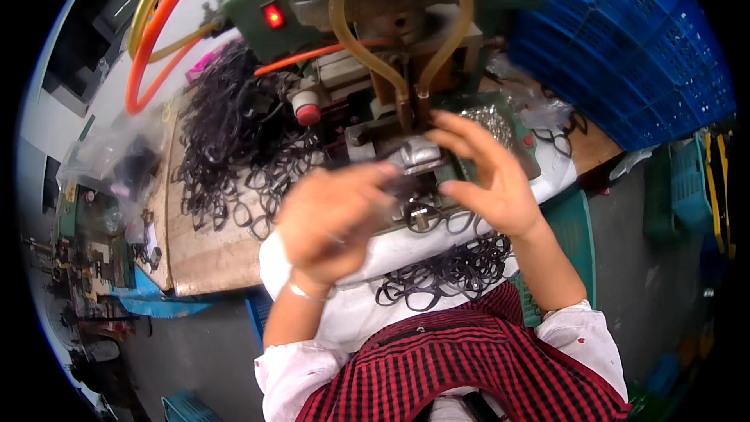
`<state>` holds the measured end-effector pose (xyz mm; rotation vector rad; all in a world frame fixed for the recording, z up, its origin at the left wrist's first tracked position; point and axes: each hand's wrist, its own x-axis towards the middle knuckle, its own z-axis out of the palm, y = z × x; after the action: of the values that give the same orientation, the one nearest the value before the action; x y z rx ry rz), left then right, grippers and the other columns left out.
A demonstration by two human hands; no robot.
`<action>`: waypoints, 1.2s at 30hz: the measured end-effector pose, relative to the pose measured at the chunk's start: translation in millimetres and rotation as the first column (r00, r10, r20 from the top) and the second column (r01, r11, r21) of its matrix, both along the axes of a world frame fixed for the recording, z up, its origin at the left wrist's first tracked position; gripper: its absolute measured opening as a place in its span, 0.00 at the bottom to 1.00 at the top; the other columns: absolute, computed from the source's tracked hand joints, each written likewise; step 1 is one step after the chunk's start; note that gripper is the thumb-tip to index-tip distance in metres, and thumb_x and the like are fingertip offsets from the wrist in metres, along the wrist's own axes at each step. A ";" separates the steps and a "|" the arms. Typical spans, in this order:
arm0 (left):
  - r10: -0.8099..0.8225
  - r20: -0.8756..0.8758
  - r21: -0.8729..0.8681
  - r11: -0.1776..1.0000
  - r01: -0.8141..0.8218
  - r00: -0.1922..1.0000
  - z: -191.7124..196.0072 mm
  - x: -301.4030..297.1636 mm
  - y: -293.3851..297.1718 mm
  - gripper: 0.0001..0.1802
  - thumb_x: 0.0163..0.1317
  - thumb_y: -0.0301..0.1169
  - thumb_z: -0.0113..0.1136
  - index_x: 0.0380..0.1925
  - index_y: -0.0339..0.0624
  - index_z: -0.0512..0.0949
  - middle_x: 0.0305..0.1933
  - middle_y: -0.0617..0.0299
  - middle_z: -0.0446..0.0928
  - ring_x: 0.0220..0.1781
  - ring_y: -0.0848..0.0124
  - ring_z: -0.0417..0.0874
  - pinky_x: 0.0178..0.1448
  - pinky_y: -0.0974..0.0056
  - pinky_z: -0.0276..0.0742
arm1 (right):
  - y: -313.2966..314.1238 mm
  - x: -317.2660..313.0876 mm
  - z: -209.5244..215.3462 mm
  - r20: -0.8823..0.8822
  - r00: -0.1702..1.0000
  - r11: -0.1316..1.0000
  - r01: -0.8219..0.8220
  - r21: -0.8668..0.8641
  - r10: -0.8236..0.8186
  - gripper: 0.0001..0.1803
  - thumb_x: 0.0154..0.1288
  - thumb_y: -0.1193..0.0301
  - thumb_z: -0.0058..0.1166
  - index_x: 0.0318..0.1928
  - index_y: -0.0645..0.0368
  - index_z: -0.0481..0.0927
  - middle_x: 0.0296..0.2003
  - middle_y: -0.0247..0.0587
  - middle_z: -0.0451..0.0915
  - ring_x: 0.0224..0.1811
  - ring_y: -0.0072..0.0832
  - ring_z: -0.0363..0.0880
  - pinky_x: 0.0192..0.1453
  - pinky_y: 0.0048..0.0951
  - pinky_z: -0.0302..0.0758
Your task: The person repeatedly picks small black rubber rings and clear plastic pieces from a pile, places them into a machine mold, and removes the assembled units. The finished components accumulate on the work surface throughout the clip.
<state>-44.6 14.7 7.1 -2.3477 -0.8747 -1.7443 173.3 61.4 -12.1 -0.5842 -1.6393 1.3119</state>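
The left forearm (293, 319) and right forearm (553, 272) reach forward. From here the left hand (326, 219) is a blur, back uppermost, fingers (366, 177) aimed rightward, its grip unreadable. The right hand (496, 180) angles inward, thumb (466, 194) parted from gently bent fingers.

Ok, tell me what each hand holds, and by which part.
The right hand holds nothing visible: thumb and fingers stand apart near the metal fixture. The left hand is too blurred to tell whether it holds anything.
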 end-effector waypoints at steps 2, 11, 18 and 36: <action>0.009 -0.210 -0.001 1.000 -0.009 0.978 -21.2 8.3 -1.1 0.15 0.47 0.23 0.68 0.37 0.45 0.80 0.43 0.56 0.85 0.29 0.66 0.82 0.30 0.67 0.74 | 11.6 23.9 -15.8 0.304 0.842 0.862 0.312 0.400 -0.445 0.25 0.51 0.75 0.62 0.54 0.59 0.79 0.54 0.49 0.78 0.59 0.41 0.74 0.65 0.37 0.67; -0.002 -0.310 0.072 0.997 0.026 0.951 -47.1 33.6 16.8 0.11 0.48 0.24 0.68 0.32 0.41 0.77 0.46 0.58 0.83 0.43 0.64 0.84 0.50 0.58 0.83 | 45.5 53.9 -99.6 0.425 0.356 0.553 0.463 0.693 -0.832 0.05 0.52 0.73 0.63 0.30 0.60 0.81 0.32 0.43 0.80 0.41 0.44 0.76 0.47 0.41 0.72; 0.013 -0.266 0.095 0.995 0.013 0.964 -50.1 31.6 22.3 0.07 0.50 0.26 0.63 0.31 0.43 0.78 0.48 0.62 0.82 0.35 0.69 0.79 0.46 0.62 0.81 | 72.3 55.5 -96.2 0.399 0.409 0.570 0.545 0.615 -0.821 0.06 0.53 0.74 0.62 0.33 0.60 0.83 0.35 0.43 0.82 0.41 0.42 0.79 0.47 0.37 0.74; 0.823 -0.105 -0.249 0.522 -0.816 0.558 -41.6 -113.8 -66.8 0.08 0.61 0.20 0.57 0.41 0.36 0.80 0.43 0.56 0.81 0.46 0.63 0.80 0.55 0.64 0.72 | 46.4 45.9 -85.8 0.303 0.665 0.730 0.629 0.267 -0.683 0.08 0.60 0.76 0.60 0.40 0.64 0.84 0.37 0.41 0.84 0.40 0.25 0.80 0.48 0.24 0.74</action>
<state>-158.4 -52.1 -34.5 -1.4941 -1.9264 -1.2536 219.2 107.8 -98.0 -1.2764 -1.5667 0.5461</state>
